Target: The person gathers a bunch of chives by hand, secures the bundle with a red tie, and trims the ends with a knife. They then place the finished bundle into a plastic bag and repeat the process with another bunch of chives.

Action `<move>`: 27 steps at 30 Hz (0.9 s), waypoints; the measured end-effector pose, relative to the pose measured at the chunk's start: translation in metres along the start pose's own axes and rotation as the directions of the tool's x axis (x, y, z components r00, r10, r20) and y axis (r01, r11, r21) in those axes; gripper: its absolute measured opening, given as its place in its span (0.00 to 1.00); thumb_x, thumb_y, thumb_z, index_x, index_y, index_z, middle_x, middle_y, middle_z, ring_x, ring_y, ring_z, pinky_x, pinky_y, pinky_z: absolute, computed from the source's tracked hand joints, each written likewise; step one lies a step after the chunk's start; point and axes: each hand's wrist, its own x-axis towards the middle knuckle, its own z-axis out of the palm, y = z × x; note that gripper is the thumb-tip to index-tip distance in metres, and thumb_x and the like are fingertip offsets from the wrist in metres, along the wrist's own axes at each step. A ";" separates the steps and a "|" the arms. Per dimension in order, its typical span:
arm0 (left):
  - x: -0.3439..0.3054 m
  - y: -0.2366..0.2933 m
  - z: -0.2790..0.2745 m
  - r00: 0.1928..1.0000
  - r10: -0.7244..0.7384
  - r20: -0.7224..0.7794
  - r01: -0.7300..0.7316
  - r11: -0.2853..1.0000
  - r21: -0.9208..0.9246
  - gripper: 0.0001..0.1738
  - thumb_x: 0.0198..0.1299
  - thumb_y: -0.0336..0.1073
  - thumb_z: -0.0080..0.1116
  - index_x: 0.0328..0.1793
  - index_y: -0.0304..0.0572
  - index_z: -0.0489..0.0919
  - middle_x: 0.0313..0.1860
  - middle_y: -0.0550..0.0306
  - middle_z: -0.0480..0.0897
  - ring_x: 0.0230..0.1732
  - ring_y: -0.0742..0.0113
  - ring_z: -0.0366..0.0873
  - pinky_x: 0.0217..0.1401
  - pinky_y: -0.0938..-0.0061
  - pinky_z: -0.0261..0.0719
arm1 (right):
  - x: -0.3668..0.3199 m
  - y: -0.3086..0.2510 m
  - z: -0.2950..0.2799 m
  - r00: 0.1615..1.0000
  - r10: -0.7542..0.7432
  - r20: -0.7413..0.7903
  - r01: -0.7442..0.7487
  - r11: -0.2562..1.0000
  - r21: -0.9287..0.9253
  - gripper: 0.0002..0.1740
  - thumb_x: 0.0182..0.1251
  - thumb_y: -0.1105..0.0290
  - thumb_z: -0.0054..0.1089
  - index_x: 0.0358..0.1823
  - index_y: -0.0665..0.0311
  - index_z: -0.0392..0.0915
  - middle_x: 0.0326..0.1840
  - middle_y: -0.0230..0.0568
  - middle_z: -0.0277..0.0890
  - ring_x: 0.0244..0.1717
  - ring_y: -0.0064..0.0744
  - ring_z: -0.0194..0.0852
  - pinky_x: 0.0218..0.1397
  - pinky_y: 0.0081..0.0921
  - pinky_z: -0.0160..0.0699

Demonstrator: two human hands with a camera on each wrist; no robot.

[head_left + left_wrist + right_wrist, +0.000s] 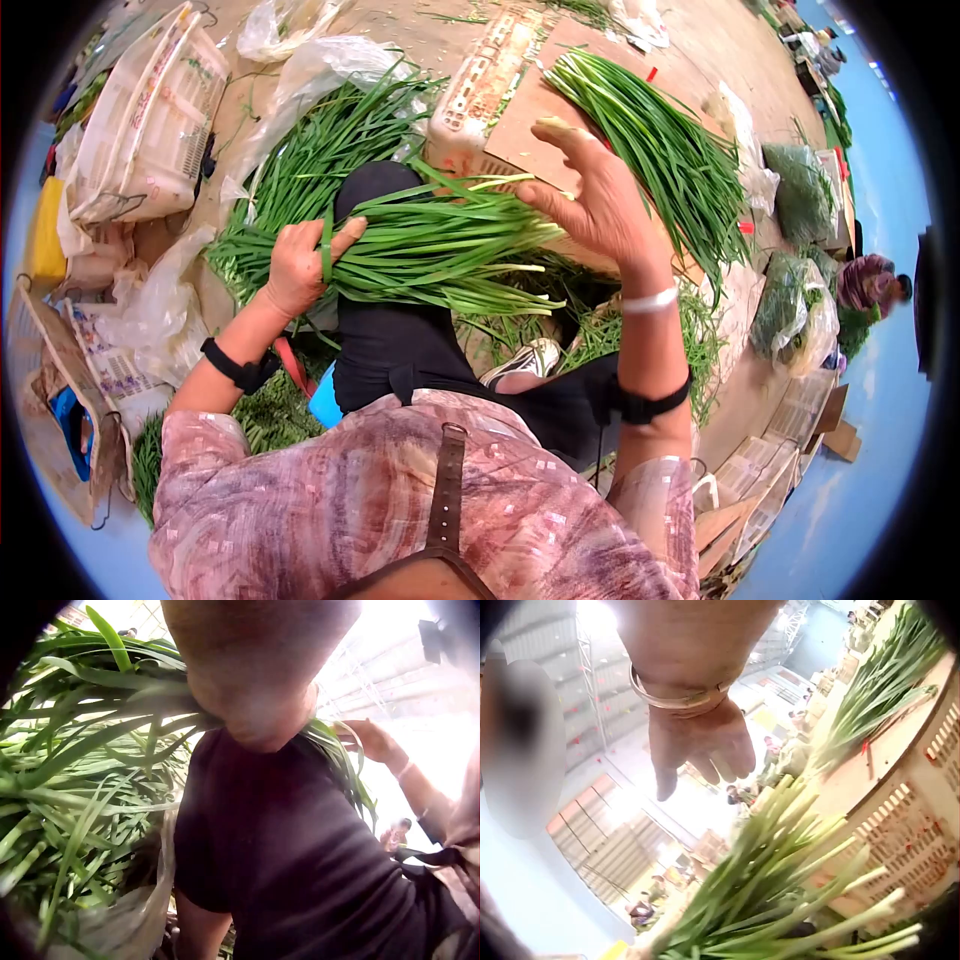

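Toward eleven o'clock, over the dark-clad knee (385, 190), lies a bunch of long green leaves (440, 250), the left hand (297, 268) curled round its leafy end while the right hand (600, 200) is open at one o'clock, near the pale stalk ends. It should handle light, limp and a little slippery, bruising if squeezed, so a broad, gentle grasp nearer the firmer stalks looks best. No brand, label or writing is readable.
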 end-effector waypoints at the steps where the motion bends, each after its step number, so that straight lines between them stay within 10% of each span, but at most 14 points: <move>1: 0.002 0.000 -0.001 1.000 -0.010 -0.002 0.010 1.000 0.012 0.29 0.47 0.34 0.55 0.61 0.58 0.75 0.26 0.58 0.67 0.26 0.61 0.68 0.29 0.68 0.64 | 0.009 0.015 0.012 0.989 0.029 0.144 -0.043 0.995 0.094 0.32 0.60 0.50 0.57 0.57 0.69 0.70 0.54 0.52 0.74 0.53 0.43 0.73 0.52 0.36 0.74; 7: 0.004 -0.001 -0.008 0.995 0.040 0.096 -0.042 0.999 0.024 0.29 0.46 0.33 0.56 0.60 0.55 0.76 0.28 0.57 0.69 0.28 0.61 0.70 0.29 0.68 0.65 | 0.011 0.051 0.074 0.688 -0.065 0.723 -0.275 0.899 0.342 0.44 0.64 0.35 0.37 0.57 0.76 0.67 0.51 0.61 0.73 0.55 0.47 0.71 0.59 0.34 0.66; 9: 0.005 -0.003 -0.013 0.995 0.002 0.100 -0.004 1.000 0.016 0.29 0.47 0.33 0.54 0.60 0.59 0.76 0.28 0.58 0.68 0.27 0.62 0.69 0.29 0.69 0.64 | -0.005 0.034 0.058 0.671 -0.121 0.731 -0.366 0.804 0.468 0.53 0.53 0.30 0.49 0.61 0.78 0.63 0.55 0.64 0.69 0.58 0.50 0.69 0.63 0.34 0.63; 14: 0.024 -0.012 -0.015 0.987 0.135 0.091 -0.137 0.990 0.018 0.28 0.48 0.35 0.54 0.59 0.67 0.77 0.26 0.62 0.66 0.27 0.65 0.68 0.30 0.72 0.63 | -0.076 0.002 0.049 0.867 -0.102 0.488 -0.039 0.962 0.270 0.76 0.24 0.38 0.76 0.70 0.76 0.41 0.58 0.68 0.65 0.59 0.60 0.66 0.61 0.39 0.66; 17: 0.039 -0.019 -0.018 0.956 0.234 0.177 -0.241 0.970 0.020 0.31 0.51 0.35 0.49 0.65 0.74 0.71 0.26 0.66 0.66 0.27 0.71 0.68 0.30 0.75 0.62 | -0.108 -0.029 0.072 0.888 0.103 0.448 -0.214 0.955 0.204 0.80 0.16 0.47 0.80 0.71 0.74 0.36 0.52 0.65 0.69 0.50 0.61 0.70 0.54 0.41 0.70; 27: 0.092 -0.047 -0.021 0.842 0.465 0.274 -0.460 0.884 -0.085 0.31 0.53 0.34 0.47 0.66 0.69 0.69 0.26 0.64 0.68 0.29 0.67 0.69 0.32 0.72 0.63 | -0.130 -0.038 0.147 0.916 0.220 0.335 -0.343 0.863 0.370 0.68 0.37 0.69 0.72 0.72 0.66 0.25 0.53 0.61 0.70 0.49 0.59 0.73 0.49 0.38 0.75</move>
